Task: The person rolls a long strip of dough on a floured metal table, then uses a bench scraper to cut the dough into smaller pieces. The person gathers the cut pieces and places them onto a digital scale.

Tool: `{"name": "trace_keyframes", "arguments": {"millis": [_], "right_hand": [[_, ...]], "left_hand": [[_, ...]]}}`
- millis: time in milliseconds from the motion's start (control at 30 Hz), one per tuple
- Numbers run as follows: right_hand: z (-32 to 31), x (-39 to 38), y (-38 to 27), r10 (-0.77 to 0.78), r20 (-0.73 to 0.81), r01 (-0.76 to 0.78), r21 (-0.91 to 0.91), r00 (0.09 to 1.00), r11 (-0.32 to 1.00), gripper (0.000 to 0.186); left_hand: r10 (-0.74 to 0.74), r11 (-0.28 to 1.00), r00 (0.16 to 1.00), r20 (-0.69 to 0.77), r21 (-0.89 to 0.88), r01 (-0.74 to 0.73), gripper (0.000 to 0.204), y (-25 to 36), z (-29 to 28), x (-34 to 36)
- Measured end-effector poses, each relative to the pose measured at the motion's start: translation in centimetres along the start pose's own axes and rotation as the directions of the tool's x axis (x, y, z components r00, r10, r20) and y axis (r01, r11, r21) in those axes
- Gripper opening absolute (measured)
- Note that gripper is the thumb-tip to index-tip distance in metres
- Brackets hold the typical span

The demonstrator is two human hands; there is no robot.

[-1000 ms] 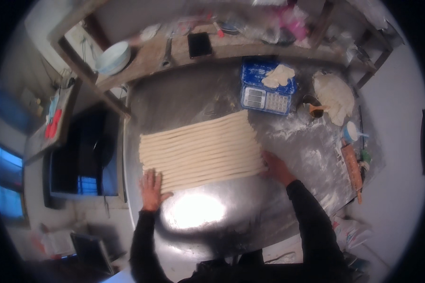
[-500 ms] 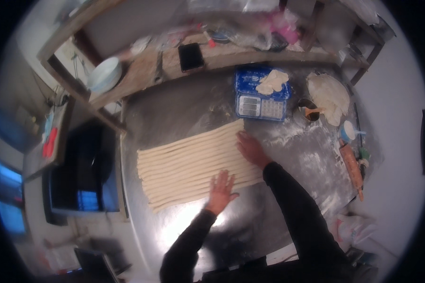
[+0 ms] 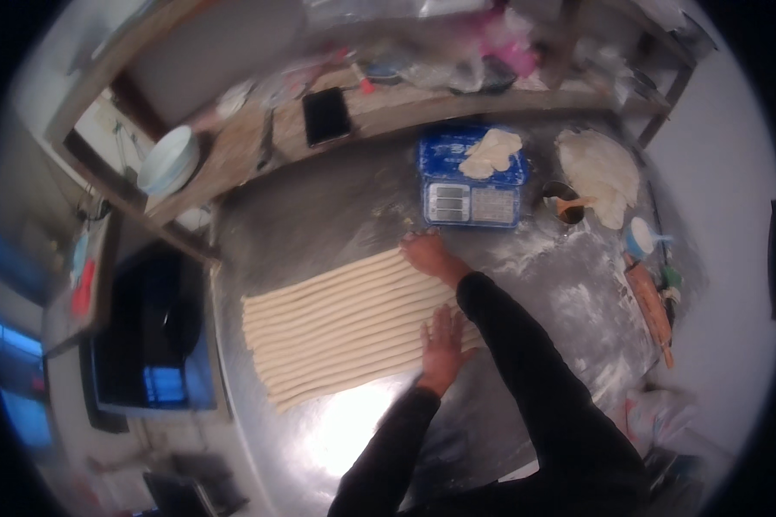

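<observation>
Many long pale dough strips (image 3: 345, 327) lie side by side on the metal table, forming one slanted sheet. My left hand (image 3: 442, 351) rests flat near the right ends of the lower strips, fingers spread. At the sheet's far right corner, my right hand (image 3: 431, 257) touches the ends of the top strips. Its fingers are bent a little and look apart, with nothing visible held in them. Its forearm and the wrist hide part of the strips' right edge.
Beyond the right hand stands a blue scale (image 3: 470, 202) with a dough piece (image 3: 491, 153) on it. Farther right are a dark cup (image 3: 564, 205), a large dough slab (image 3: 599, 177) and a rolling pin (image 3: 649, 306). A wooden shelf (image 3: 233, 164) with a black phone-like device (image 3: 327, 117) runs behind.
My left hand has slid right along the strips to their right end. My right hand has moved left and slightly farther away, to the far corner. The whole view has shifted a little.
</observation>
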State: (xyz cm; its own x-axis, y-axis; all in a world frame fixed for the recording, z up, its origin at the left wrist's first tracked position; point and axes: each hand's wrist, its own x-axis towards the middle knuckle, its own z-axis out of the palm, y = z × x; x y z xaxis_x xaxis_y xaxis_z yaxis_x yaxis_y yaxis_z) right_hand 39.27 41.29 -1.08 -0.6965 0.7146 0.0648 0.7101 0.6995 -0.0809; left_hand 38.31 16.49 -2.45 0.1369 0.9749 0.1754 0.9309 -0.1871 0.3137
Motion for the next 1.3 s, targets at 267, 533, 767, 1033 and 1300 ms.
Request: {"name": "trace_keyframes", "arguments": {"millis": [267, 533, 767, 1033, 1300], "right_hand": [[-1.9, -10.1, 1.6, 0.145, -0.224, -0.138, 0.049, 0.964, 0.989, 0.031], [-2.5, -39.1, 9.2, 0.654, -0.093, -0.574, 0.397, 0.751, 0.716, 0.034], [-8.3, -57.4, 17.8, 0.831, -0.245, -0.706, 0.441, 0.499, 0.554, 0.039], [-6.6, -64.0, 17.0, 0.867, -0.211, -0.781, 0.377, 0.451, 0.498, 0.043], [-2.9, -52.3, 12.9, 0.665, -0.305, -0.594, 0.3, 0.681, 0.746, 0.041]], "left_hand": [[-0.038, 0.998, 0.999, 0.013, 0.057, 0.037, 0.114, 1.0, 0.9, 0.3], [-0.015, 0.998, 1.0, 0.0, 0.067, 0.015, 0.112, 2.8, 1.7, 0.4], [-0.018, 0.996, 1.0, 0.024, 0.086, 0.016, 0.11, 5.3, 0.3, 0.5], [-0.216, 0.94, 0.951, -0.223, -0.31, 0.14, 0.079, 10.0, 0.5, 10.2], [-0.607, 0.732, 0.706, -0.365, -0.603, 0.318, 0.072, -3.3, 0.8, 25.3]]}}
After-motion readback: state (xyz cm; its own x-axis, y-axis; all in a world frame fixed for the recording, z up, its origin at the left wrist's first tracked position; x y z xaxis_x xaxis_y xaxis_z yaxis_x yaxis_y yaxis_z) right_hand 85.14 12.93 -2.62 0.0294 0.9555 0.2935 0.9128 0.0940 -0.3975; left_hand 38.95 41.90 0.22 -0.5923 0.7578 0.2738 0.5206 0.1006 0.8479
